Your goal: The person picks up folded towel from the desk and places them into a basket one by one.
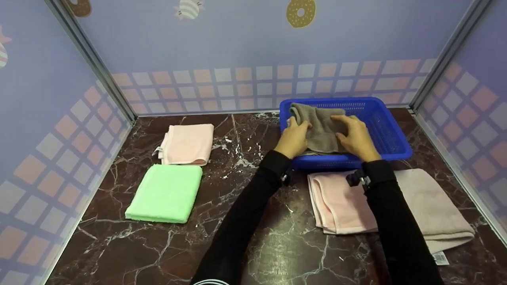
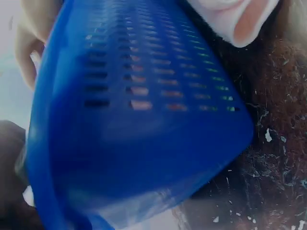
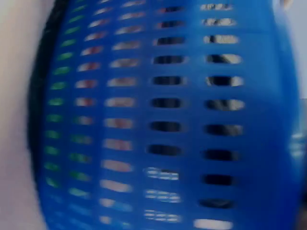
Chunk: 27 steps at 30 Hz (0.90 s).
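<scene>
Two hands work inside a blue basket (image 1: 390, 138) that stands at the back right of a dark marble table (image 1: 253, 237). The left hand (image 1: 294, 136) and right hand (image 1: 356, 136) both lie on a grey towel (image 1: 321, 126), which sits in the left half of the basket with one corner draped up toward the far wall. Fingers of each hand are curved over the cloth and appear to grip or press its folds; whether the cloth is pinched or merely held down cannot be told.

Judged from the layout, one towel is in the basket and four remain on the table: a pink towel (image 1: 188, 143) and a green towel (image 1: 165, 193), folded, at the left, well apart from the basket; a second pink towel (image 1: 336, 202) and a beige towel (image 1: 431, 206) just in front of the basket, beneath the right sleeve. The work therefore seems to be at an early stage.

Both wrist views show only the slotted blue wall (image 2: 144, 96) at close range, blurred. A small white tag (image 1: 440, 258) lies by the beige towel; its print is too small to read. No brand is legible.
</scene>
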### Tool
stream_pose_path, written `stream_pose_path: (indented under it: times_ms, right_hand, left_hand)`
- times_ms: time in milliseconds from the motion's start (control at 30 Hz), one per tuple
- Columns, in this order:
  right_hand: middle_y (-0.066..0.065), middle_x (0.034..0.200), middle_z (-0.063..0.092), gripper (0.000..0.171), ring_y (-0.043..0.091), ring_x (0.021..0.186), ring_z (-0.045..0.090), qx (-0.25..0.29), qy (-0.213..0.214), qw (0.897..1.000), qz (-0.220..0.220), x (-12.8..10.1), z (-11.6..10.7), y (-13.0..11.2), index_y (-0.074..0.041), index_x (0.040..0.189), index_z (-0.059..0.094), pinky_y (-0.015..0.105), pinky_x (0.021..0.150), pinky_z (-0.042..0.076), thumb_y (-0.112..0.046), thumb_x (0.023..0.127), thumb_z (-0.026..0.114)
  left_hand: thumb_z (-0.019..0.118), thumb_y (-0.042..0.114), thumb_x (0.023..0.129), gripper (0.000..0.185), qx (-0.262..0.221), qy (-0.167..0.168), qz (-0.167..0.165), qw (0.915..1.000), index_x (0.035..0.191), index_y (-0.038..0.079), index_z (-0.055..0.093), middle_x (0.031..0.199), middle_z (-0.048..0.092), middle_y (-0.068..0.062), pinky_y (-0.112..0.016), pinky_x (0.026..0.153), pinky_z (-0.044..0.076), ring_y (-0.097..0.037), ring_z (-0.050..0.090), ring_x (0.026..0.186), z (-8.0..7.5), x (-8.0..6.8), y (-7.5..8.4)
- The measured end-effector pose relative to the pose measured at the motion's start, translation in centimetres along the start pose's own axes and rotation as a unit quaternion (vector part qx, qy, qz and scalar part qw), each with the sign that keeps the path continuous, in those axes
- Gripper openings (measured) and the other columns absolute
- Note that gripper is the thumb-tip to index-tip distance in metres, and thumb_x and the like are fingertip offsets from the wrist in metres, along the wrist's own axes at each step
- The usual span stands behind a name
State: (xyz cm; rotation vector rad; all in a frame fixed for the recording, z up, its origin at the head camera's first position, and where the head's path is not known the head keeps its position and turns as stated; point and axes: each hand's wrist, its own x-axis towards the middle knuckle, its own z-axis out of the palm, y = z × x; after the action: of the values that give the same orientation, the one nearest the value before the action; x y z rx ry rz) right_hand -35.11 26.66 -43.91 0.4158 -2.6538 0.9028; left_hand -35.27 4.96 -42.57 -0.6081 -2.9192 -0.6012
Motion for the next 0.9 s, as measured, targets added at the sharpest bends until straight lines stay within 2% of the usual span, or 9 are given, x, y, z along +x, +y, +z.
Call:
stream_pose_path:
  times_ms: [67,167,233,300,433,600,700,800,900]
  right_hand:
    - [0.034,0.135,0.058,0.055,0.052,0.127,0.053,-0.001,-0.028,1.0,0.011,-0.1,0.2,0.5,0.0,0.143,0.059,0.064,0.11,0.043,0.011,0.09,0.065]
    - [0.035,0.138,0.055,0.059,0.053,0.13,0.05,-0.005,-0.063,0.998,0.023,-0.1,0.3,0.9,0.0,0.145,0.056,0.064,0.112,0.04,0.01,0.087,0.066]
    - [0.036,0.139,0.054,0.062,0.054,0.13,0.049,-0.011,-0.089,0.995,0.029,0.0,0.3,0.9,0.001,0.147,0.054,0.065,0.112,0.039,0.008,0.087,0.068]
    - [0.036,0.14,0.052,0.064,0.054,0.13,0.048,-0.02,-0.119,0.992,0.04,0.2,0.3,0.8,0.001,0.149,0.052,0.065,0.113,0.038,0.005,0.088,0.07]
    - [0.036,0.146,0.049,0.063,0.055,0.138,0.042,-0.06,-0.178,0.98,0.066,0.5,0.5,0.6,0.003,0.151,0.047,0.065,0.116,0.035,-0.003,0.092,0.066]
    - [0.038,0.159,0.033,0.063,0.06,0.148,0.025,-0.121,-0.24,0.957,0.108,0.8,1.1,0.1,-0.002,0.156,0.043,0.072,0.117,0.029,-0.021,0.097,0.053]
    - [0.039,0.159,0.031,0.064,0.059,0.145,0.03,-0.147,-0.255,0.948,0.123,0.8,1.2,-0.1,-0.006,0.157,0.043,0.075,0.112,0.033,-0.029,0.097,0.05]
    - [0.04,0.152,0.036,0.063,0.06,0.136,0.039,-0.165,-0.228,0.952,0.121,0.7,1.1,-0.1,-0.009,0.156,0.045,0.075,0.106,0.039,-0.031,0.097,0.053]
    - [0.038,0.143,0.044,0.057,0.058,0.125,0.047,-0.176,-0.14,0.97,0.092,0.4,1.3,-0.1,-0.01,0.149,0.056,0.072,0.1,0.044,-0.027,0.094,0.06]
  left_hand:
    - [0.064,0.011,0.095,0.044,0.072,-0.018,0.0,0.9972,0.138,0.015,0.062,0.138,0.055,-0.02,-0.042,0.101,0.053,-0.033,0.062,0.12,0.4,0.0,0.5]
    - [0.063,0.022,0.096,0.043,0.171,-0.028,-0.013,0.9848,0.139,0.017,0.064,0.146,0.055,-0.02,-0.042,0.111,0.044,-0.033,0.05,0.137,0.9,0.1,1.0]
    - [0.061,0.029,0.098,0.041,0.208,-0.024,-0.038,0.9772,0.138,0.021,0.067,0.153,0.051,-0.016,-0.042,0.115,0.038,-0.032,0.044,0.143,1.0,0.2,1.0]
    - [0.061,0.035,0.098,0.041,0.221,-0.021,-0.064,0.9728,0.137,0.025,0.068,0.159,0.045,-0.012,-0.044,0.118,0.033,-0.03,0.039,0.146,1.0,0.3,0.9]
    - [0.064,0.048,0.094,0.045,0.215,-0.047,-0.092,0.9711,0.137,0.032,0.068,0.163,0.041,-0.004,-0.048,0.123,0.027,-0.024,0.033,0.149,1.1,0.4,0.3]
    - [0.06,0.054,0.095,0.051,0.206,-0.106,-0.095,0.9682,0.144,0.039,0.061,0.168,0.034,-0.001,-0.05,0.128,0.021,-0.02,0.023,0.157,1.2,0.5,-0.3]
    - [0.058,0.05,0.097,0.049,0.188,-0.113,-0.092,0.9712,0.146,0.04,0.059,0.169,0.032,-0.002,-0.051,0.126,0.023,-0.02,0.022,0.158,1.4,0.5,-0.7]
    - [0.057,0.045,0.099,0.045,0.155,-0.082,-0.083,0.981,0.144,0.04,0.061,0.166,0.037,-0.004,-0.049,0.121,0.032,-0.022,0.027,0.155,1.5,0.4,-1.0]
    - [0.059,0.043,0.101,0.041,0.102,-0.023,-0.065,0.9924,0.141,0.037,0.063,0.161,0.043,-0.007,-0.046,0.113,0.041,-0.024,0.036,0.15,1.2,-0.2,-1.5]
